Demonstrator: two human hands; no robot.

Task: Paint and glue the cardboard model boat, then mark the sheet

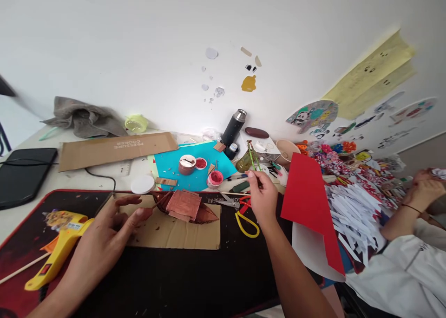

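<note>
My left hand [111, 230] hovers over the left part of a flat cardboard piece [195, 239], its thumb and fingers apart and the fingertips stained brown. Close to the thumb tip lies a brown-painted, boat-like craft piece [184, 205] with a squarish top and a pointed right end. A thin brown strip reaches from it toward the thumb; whether they touch I cannot tell. My right hand [264, 198] is closed in a pinch above the yellow-and-red-handled scissors [248, 216]. What sits between its fingers is hidden. Behind it stands a glass jar [245, 162] with green sticks.
A yellow glue gun [62, 243] lies beside my left forearm. Paint pots, a brown one [187, 168] and a pink one [215, 180], stand on blue paper [167, 158]. Red card [306, 188] and white paper strips [355, 211] lie right, near another person's arm [414, 206].
</note>
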